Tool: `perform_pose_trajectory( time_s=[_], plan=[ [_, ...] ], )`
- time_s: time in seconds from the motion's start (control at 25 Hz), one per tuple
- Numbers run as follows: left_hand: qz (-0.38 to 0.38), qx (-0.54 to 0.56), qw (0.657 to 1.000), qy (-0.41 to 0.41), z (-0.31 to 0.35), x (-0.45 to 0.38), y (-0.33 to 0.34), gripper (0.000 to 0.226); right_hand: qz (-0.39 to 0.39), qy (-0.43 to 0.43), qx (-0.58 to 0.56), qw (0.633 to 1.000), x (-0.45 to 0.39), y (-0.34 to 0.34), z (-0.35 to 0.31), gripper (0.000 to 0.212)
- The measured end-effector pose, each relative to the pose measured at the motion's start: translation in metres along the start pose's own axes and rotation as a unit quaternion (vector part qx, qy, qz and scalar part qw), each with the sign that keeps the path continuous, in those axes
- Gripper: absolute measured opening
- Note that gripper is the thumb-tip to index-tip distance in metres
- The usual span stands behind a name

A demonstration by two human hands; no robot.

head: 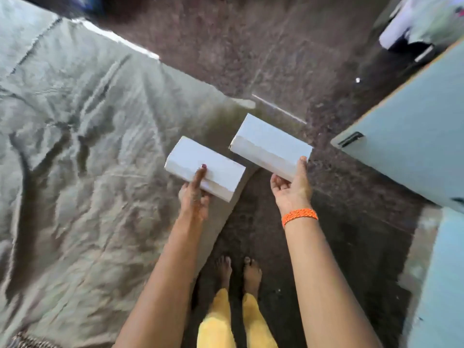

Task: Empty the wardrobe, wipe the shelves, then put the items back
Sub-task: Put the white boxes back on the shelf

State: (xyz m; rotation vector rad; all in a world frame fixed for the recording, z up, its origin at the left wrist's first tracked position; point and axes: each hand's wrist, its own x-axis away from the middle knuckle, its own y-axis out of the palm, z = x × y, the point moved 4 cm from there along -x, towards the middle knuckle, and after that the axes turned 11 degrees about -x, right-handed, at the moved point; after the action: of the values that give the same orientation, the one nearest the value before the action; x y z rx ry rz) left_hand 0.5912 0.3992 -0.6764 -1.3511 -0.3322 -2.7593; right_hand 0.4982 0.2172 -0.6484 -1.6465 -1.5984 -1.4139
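I carry two white rectangular boxes above the floor. My left hand (194, 194) grips the near end of the left white box (200, 164), thumb on top and fingers underneath. My right hand (292, 183) holds the near end of the right white box (271, 144) from below, thumb along its side; an orange band is on that wrist. Both boxes hang over the corner of a grey-green wrinkled sheet (82, 146) spread on the left. The pale blue wardrobe door (414, 136) stands open at the right.
Dark speckled floor (251, 46) runs ahead and under my bare feet (238, 272). A second pale blue panel (442, 285) is at the lower right. White and dark items (406, 33) sit blurred at the top right.
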Motion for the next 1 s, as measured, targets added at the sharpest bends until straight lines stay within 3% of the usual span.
perform_pose_trajectory(
  time_s=[0.24,0.36,0.48,0.6,0.72,1.0],
  plan=[
    [-0.146,-0.215,0.962,-0.089,-0.124,0.035,0.171,0.036,0.115,-0.080,-0.166,0.976,-0.033,-0.109,-0.145,0.056],
    [-0.213,-0.296,0.928,-0.075,-0.166,0.055,0.228,0.046,0.130,-0.121,-0.258,0.950,-0.034,-0.153,-0.194,0.054],
    [-0.283,-0.428,0.854,-0.080,-0.230,0.094,0.272,0.054,0.173,-0.170,-0.361,0.900,-0.025,-0.227,-0.247,0.046],
    [-0.351,-0.510,0.779,-0.096,-0.312,0.150,0.298,0.053,0.252,-0.227,-0.427,0.838,-0.004,-0.327,-0.286,0.051],
    [-0.405,-0.527,0.739,-0.111,-0.383,0.203,0.320,0.050,0.307,-0.270,-0.446,0.796,0.026,-0.405,-0.321,0.054],
    [-0.536,-0.540,0.628,-0.165,-0.550,0.371,0.371,0.016,0.301,-0.371,-0.536,0.696,0.101,-0.571,-0.408,0.043]
  ],
)
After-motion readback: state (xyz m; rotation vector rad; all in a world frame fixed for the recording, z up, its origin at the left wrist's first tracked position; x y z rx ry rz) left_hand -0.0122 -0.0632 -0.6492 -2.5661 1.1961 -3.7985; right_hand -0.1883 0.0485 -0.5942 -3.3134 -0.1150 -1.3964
